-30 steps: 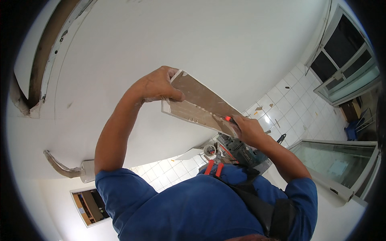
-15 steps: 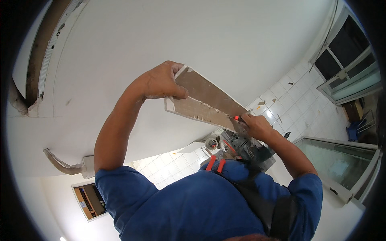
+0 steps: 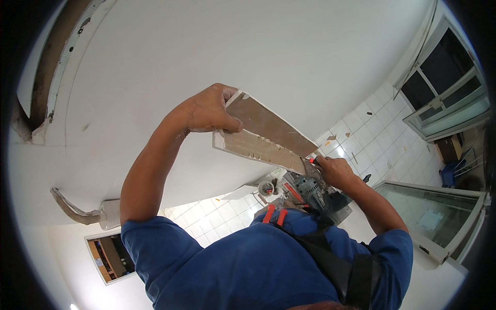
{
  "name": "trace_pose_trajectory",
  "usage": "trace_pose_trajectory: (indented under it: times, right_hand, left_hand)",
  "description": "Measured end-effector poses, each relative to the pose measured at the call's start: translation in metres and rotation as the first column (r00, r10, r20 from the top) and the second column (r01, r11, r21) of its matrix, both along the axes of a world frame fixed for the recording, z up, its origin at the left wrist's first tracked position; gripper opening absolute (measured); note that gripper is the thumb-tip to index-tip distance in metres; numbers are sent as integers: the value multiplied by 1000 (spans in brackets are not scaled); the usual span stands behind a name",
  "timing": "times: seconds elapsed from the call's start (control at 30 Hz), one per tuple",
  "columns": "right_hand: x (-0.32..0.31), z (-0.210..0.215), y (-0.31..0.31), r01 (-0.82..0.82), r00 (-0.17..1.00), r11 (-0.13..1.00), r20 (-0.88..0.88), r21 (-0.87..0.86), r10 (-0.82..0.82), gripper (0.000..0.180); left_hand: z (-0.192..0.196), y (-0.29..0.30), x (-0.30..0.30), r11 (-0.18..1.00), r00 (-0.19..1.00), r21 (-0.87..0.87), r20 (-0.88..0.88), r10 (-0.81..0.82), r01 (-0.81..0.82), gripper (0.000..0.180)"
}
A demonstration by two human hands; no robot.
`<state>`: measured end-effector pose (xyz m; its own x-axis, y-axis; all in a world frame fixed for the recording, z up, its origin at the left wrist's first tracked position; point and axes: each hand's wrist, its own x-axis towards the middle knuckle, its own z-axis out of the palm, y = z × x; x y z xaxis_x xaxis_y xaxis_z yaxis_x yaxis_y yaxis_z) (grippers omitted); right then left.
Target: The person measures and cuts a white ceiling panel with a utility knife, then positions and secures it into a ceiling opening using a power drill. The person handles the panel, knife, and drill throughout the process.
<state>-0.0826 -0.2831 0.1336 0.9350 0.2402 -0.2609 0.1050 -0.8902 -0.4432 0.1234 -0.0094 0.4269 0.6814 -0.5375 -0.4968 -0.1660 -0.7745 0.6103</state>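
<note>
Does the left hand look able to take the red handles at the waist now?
Probably not yet: the left hand grips the board, so it would likely have to let go first. The red handles look uncovered.

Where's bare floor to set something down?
White tiled floor between the flat white sheet and blue shirt looks bare. Beyond the right hand, brown scraps dot the floor, leaving gaps. Crowded below the brown-faced board in frame: grey-and-teal power tool, round white bucket.

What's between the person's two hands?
A brown board, held by the left hand, and the red part of a tool in the right hand. The head view shows both.
</note>
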Motion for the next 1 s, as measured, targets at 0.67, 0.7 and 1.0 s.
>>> trace_pose_trajectory:
  times: [0.67, 0.7, 1.0]
  right_hand:
    - [56, 89, 19, 177, 872, 402, 46, 899, -487, 32]
    - [61, 85, 20, 215, 879, 406, 6, 888, -477, 30]
    - [62, 62, -18, 273, 773, 97, -158, 957, -615, 16]
  left_hand:
    - [12, -42, -7, 956, 960, -97, 47, -275, 278, 50]
    - [9, -41, -7, 954, 960, -112, 49, -275, 279, 51]
    - [11, -18, -14, 982, 986, -84, 4, -167, 167, 69]
